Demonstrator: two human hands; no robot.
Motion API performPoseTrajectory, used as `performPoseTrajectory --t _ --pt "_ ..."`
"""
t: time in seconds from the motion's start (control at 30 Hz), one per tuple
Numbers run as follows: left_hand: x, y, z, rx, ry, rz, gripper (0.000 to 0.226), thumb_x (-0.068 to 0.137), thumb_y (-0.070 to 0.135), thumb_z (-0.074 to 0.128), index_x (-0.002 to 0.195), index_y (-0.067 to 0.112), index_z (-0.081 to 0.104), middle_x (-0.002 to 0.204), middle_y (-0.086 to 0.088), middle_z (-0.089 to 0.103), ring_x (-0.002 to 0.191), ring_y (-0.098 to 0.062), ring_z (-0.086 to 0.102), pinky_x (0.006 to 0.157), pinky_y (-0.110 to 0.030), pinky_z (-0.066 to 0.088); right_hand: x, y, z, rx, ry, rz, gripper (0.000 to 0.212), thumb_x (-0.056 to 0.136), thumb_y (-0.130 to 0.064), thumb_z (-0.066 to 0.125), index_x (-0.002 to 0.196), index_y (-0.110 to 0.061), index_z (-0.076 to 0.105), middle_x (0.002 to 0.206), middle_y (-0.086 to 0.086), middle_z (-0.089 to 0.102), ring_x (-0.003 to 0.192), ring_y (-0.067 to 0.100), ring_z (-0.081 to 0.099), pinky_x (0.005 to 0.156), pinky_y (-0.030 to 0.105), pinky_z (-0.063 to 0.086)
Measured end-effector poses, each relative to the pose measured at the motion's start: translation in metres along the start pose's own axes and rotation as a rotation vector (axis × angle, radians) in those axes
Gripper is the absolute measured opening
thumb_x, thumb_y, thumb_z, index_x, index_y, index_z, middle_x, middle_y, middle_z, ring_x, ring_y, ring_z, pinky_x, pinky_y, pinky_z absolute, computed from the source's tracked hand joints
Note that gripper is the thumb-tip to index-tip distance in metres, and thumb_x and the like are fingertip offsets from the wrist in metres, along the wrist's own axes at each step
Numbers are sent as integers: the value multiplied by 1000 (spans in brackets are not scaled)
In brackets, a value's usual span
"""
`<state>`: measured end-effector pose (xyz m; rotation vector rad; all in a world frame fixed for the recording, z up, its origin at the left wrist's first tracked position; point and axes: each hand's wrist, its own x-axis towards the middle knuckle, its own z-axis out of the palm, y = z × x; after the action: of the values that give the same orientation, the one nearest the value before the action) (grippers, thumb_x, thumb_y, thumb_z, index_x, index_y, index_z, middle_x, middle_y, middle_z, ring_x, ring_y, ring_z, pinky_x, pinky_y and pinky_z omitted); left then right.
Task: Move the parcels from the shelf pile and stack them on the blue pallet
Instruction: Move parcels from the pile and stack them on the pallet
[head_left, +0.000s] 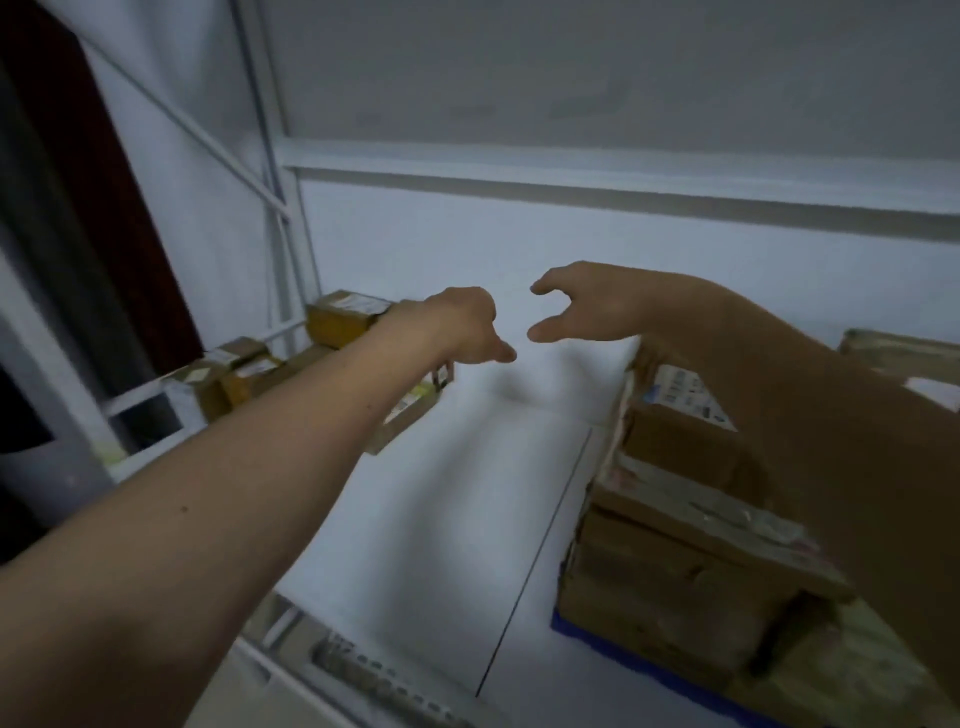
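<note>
Reaching forward, the left hand hangs loosely curled and empty just above the shelf parcels; the right hand, fingers spread, holds nothing. Stacked boxes cover the blue pallet. These small cartons look light and stiff; gripping opposite sides seems best.

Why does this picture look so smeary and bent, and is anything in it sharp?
Head view: motion blur smears the parcels and both empty hands, left and right; the wide lens bends the shelf frame; light is dim and bluish, with a soft shadow on the wall under the hands. Nothing is crisp.
</note>
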<state>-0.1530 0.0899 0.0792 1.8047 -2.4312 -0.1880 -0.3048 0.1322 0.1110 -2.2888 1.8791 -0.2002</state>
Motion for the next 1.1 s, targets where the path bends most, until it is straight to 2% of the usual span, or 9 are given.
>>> performPoseTrajectory --t 0.2,0.33,0.43,0.6,0.7,0.83,0.97,1.03,1.1 --pt "-60 -62 18 41 -95 -127 37 87 44 59 108 13 59 99 0 60 91 -20 58 78 -31 49 0 -82 35 -41 -61 -194 57 87 -44 60 136 -19 45 132 5 51 117 27 50 95 33 44" --pt "-102 -108 33 -30 -106 -190 44 86 41 63 123 19 54 121 -3 60 108 -23 56 91 -32 48 8 -127 69 -33 -153 -280 50 85 -47 59 125 -18 53 123 4 54 111 24 53 96 40 47" --pt "-120 -141 45 -41 -116 -250 57 87 43 63 136 16 47 137 -6 51 122 -25 49 85 -26 37 16 -146 97 58 -242 -273 45 87 -42 61 125 -19 53 125 3 55 112 23 53 98 42 46" --pt "-116 -201 53 -67 -129 -329 68 86 51 62 139 12 46 139 -6 49 123 -24 49 95 -32 44 47 -172 132 94 -268 -252 47 90 -38 59 129 -14 51 127 9 57 112 26 57 97 42 48" --pt "-109 -238 50 -78 -127 -318 65 86 50 62 136 13 49 135 -5 53 118 -24 52 98 -36 47 75 -191 152 156 -218 -271 47 89 -35 61 131 -20 46 117 5 59 96 19 60 76 31 55" --pt "-92 -287 47 -97 -124 -283 63 87 47 62 138 13 47 135 -6 53 117 -24 53 94 -32 47 123 -221 190 215 -205 -185 36 86 -30 66 118 -21 52 100 -2 53 77 12 53 55 15 39" --pt "-73 -331 48 -125 -145 -220 60 87 44 63 137 14 48 131 -6 56 114 -23 55 93 -33 49 168 -242 225 83 -151 -140 52 87 -39 62 124 -4 50 79 -15 34 73 5 39 53 14 22" --pt "-60 -350 50 -111 -155 -181 58 87 44 63 135 15 50 128 -7 57 112 -24 56 94 -35 49 186 -245 235 81 -173 -80 55 88 -40 60 126 -2 48 84 -10 36 83 13 39 57 16 26" --pt "-45 -365 52 -120 -147 -133 58 86 42 64 136 16 49 129 -8 57 114 -25 55 95 -37 48 200 -245 236 96 -214 -2 57 89 -42 57 129 -3 48 101 5 47 95 24 45 73 27 40"
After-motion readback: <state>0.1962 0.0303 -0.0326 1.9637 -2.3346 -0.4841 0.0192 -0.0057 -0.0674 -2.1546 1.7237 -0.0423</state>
